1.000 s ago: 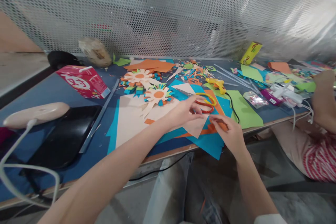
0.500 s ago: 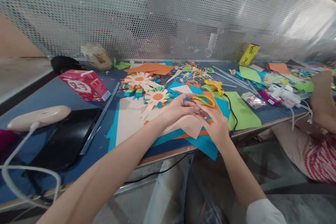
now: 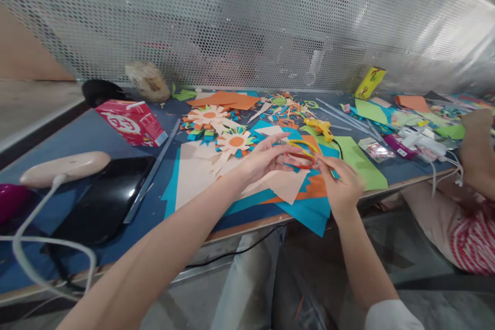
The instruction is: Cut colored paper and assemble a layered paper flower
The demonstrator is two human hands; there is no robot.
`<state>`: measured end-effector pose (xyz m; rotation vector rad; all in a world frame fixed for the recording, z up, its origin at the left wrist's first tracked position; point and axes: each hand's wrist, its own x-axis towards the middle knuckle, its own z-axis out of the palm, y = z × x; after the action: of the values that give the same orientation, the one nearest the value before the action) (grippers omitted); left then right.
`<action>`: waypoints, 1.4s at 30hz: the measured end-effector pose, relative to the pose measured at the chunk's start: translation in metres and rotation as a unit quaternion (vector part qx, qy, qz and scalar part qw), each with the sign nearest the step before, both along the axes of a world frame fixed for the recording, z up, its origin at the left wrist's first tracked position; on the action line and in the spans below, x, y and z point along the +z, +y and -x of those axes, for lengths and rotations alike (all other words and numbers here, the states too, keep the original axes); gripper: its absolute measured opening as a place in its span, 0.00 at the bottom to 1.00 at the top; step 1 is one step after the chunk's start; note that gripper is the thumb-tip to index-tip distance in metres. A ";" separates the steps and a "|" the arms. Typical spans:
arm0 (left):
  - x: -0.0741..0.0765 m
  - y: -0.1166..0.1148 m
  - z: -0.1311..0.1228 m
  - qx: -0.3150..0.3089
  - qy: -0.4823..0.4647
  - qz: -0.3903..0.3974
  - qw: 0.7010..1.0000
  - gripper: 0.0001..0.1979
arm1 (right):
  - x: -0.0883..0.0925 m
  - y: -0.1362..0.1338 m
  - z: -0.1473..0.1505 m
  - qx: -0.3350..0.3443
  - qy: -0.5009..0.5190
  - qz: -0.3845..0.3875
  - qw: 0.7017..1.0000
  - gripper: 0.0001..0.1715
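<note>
My left hand reaches over the layered paper with its thumb lifted and fingers stretched out. The fingertips touch the red and yellow handles of the scissors, which lie on the sheets. My right hand hovers over the table's front edge, slightly blurred, its fingers pinched on a small teal paper scrap. Under both hands lie a beige sheet, an orange sheet and a teal sheet. Two paper flowers sit just behind my left hand.
A yellow glue gun, a green sheet and paper scraps lie behind. A red carton, a black tablet and a beige device with a white cable are at the left. Another person sits at the right. A mesh wall closes off the back.
My two hands met over the scissors half a second ago. The right hand has since drawn back to the right with a scrap, and the left has stayed at the handles.
</note>
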<state>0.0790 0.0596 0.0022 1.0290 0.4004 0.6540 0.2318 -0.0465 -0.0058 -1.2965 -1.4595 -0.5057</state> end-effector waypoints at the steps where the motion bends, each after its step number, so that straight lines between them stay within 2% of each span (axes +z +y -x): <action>1: 0.000 0.001 0.000 0.009 0.003 0.000 1.000 0.25 | 0.001 -0.001 -0.004 -0.015 0.027 0.006 0.999 0.05; 4: 0.002 0.003 0.000 0.025 0.022 -0.021 0.999 0.22 | 0.008 -0.003 -0.017 -0.047 0.146 0.028 0.988 0.06; 6: 0.004 0.001 0.001 0.057 0.048 -0.089 0.993 0.22 | 0.012 -0.004 -0.022 -0.048 0.220 0.060 0.973 0.10; 7: 0.005 -0.002 0.001 0.079 0.066 -0.149 0.983 0.22 | 0.014 -0.004 -0.023 -0.036 0.248 0.092 0.964 0.11; 10: 0.006 -0.013 -0.001 0.095 0.118 -0.363 0.920 0.26 | 0.015 -0.003 -0.019 0.069 0.332 0.203 0.919 0.14; 11: 0.005 -0.016 -0.002 0.077 0.129 -0.409 0.900 0.26 | 0.013 -0.002 -0.016 0.119 0.361 0.229 0.896 0.14; 13: 0.000 -0.021 -0.005 0.040 0.144 -0.433 0.889 0.23 | 0.009 0.001 -0.010 0.199 0.401 0.251 0.858 0.16; 14: -0.002 -0.023 -0.007 0.030 0.149 -0.422 0.894 0.19 | 0.007 0.002 -0.007 0.223 0.405 0.250 0.851 0.16; 16: -0.008 -0.023 -0.011 0.018 0.132 -0.370 0.919 0.12 | 0.005 0.004 -0.004 0.230 0.389 0.235 0.861 0.14; 19: -0.011 -0.021 -0.015 -0.003 0.066 -0.254 0.965 0.12 | 0.005 0.005 -0.003 0.184 0.321 0.213 0.904 0.10; 22: -0.009 -0.018 -0.014 -0.004 0.046 -0.173 0.984 0.13 | 0.008 0.006 -0.002 0.147 0.236 0.199 0.940 0.07; 26: -0.007 -0.016 -0.011 0.000 0.036 -0.124 0.992 0.12 | 0.009 0.007 0.001 0.125 0.167 0.152 0.966 0.06; 36: -0.006 -0.017 -0.011 -0.035 0.029 -0.097 0.994 0.11 | 0.001 0.014 0.004 0.095 0.061 0.110 0.987 0.09; 42: -0.005 -0.017 -0.009 -0.089 0.022 -0.082 0.992 0.13 | 0.001 0.011 0.001 0.050 0.102 0.079 0.990 0.07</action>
<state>0.0885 0.0424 -0.0025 1.2228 0.2918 0.5101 0.2304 -0.0350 -0.0050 -1.3500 -1.4061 -0.1881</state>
